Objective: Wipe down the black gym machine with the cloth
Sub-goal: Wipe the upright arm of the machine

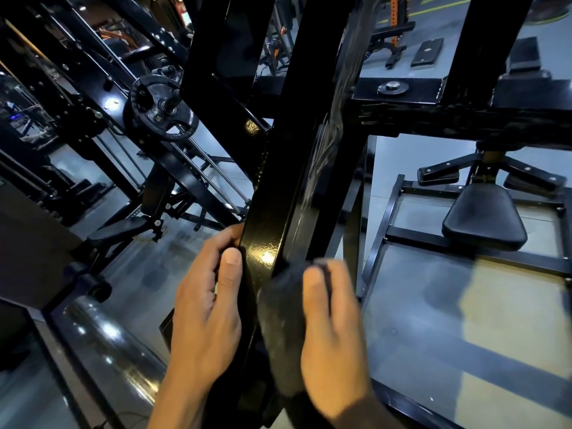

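The black gym machine [278,193] is filling the middle of the view; one glossy upright beam of it is running from the near centre up and away, with a bolted cross beam [399,88] branching off to the right. The cloth [281,332], dark and blurred, is lying against the right face of that beam, near the bottom of the frame. The right hand [332,335] is holding the cloth to the beam; its fingers [322,274] are curling over the cloth's top edge, though blur is making the exact grip hard to read. The left hand [205,311] is gripping the beam's left edge, thumb lying along the front face, fingers wrapping behind and pressed together. To the right, a padded black seat [484,221] is standing over the grey floor [433,305]. To the far left, a weight plate [159,111] is sitting on a slanted rail of another machine.
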Action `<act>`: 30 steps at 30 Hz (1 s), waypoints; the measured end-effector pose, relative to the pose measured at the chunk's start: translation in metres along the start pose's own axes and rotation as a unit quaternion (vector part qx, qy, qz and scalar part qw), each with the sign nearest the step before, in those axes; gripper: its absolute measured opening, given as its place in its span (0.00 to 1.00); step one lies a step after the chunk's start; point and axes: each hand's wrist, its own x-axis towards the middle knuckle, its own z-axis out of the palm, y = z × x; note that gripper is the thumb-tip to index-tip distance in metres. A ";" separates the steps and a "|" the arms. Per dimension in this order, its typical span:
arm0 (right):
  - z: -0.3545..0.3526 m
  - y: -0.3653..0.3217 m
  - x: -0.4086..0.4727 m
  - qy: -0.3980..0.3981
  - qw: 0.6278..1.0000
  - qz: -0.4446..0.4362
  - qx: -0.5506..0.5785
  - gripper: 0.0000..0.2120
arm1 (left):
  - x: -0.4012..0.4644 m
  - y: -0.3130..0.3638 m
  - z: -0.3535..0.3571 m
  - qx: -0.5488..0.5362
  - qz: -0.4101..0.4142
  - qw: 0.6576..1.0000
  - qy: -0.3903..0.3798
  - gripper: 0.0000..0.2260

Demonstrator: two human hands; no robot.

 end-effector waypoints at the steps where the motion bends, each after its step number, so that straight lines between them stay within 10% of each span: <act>1: -0.005 -0.006 0.014 0.004 1.000 -0.015 0.009 0.16 | 0.000 0.000 0.000 0.001 0.001 1.000 0.001 0.15; 30: -0.008 -0.029 0.033 0.037 0.996 -0.083 0.018 0.14 | -0.001 -0.001 0.000 -0.001 0.001 1.000 0.005 0.16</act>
